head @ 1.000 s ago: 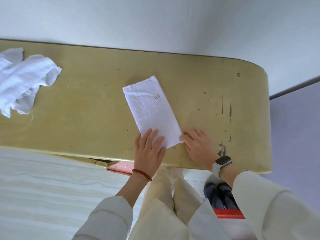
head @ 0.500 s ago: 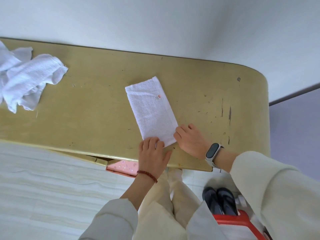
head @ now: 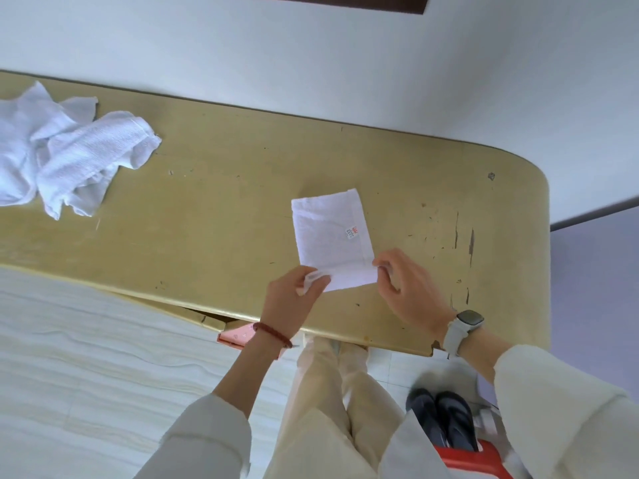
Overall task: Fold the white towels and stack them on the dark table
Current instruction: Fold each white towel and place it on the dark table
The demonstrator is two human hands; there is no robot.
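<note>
Since the earlier frame both hands have gone from pressing flat on the folded towel [head: 332, 236] to pinching its near corners and carrying that end up and over, so it now reads shorter on the surface [head: 214, 202]. Left hand [head: 294, 299] has a narrow grip on the near-left corner, right hand [head: 403, 288] on the near-right. Its long axis runs away from the person, so the fold likely goes forward. A pile of unfolded towels [head: 65, 157] lies well apart, nearer the left hand.
</note>
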